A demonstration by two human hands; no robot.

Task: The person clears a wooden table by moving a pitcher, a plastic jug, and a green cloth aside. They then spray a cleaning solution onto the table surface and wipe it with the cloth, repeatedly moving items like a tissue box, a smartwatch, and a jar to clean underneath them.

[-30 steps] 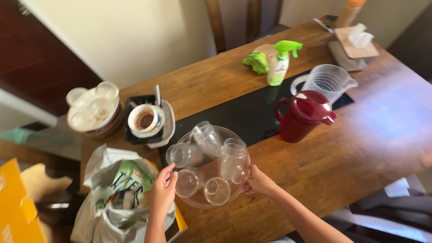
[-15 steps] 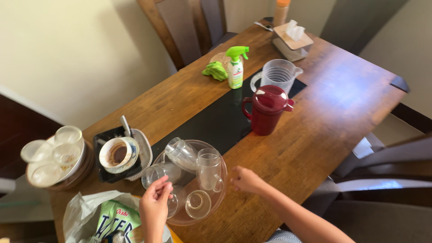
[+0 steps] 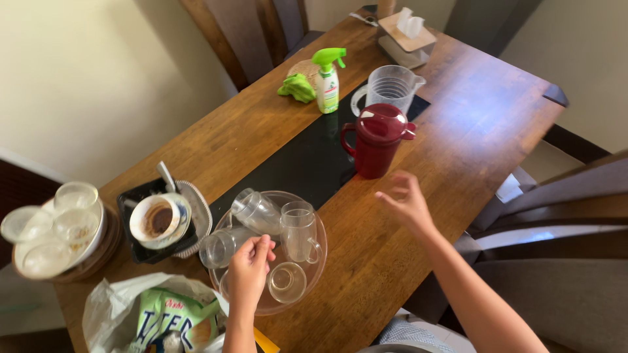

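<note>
A clear round tray (image 3: 314, 265) sits on the wooden table (image 3: 458, 124) with several clear glasses and mugs on it, some lying on their sides. My left hand (image 3: 248, 271) hovers over the tray's near side, fingers bent, right above a glass; whether it grips one I cannot tell. One clear mug (image 3: 299, 230) stands upright in the tray's middle. My right hand (image 3: 407, 201) is raised above the table with fingers spread, empty, just in front of a dark red lidded pitcher (image 3: 375, 139).
A clear measuring jug (image 3: 387, 87) stands behind the pitcher. A green spray bottle (image 3: 327, 80) and green cloth (image 3: 296, 87) are further back. A stained bowl (image 3: 159, 219) on a black tray, stacked dishes (image 3: 52, 229), a plastic bag (image 3: 154, 317) and chairs surround the table.
My right hand left the tray's edge and lifted up and right toward the red pitcher. My left hand shifted over the tray. The camera view swung right.
</note>
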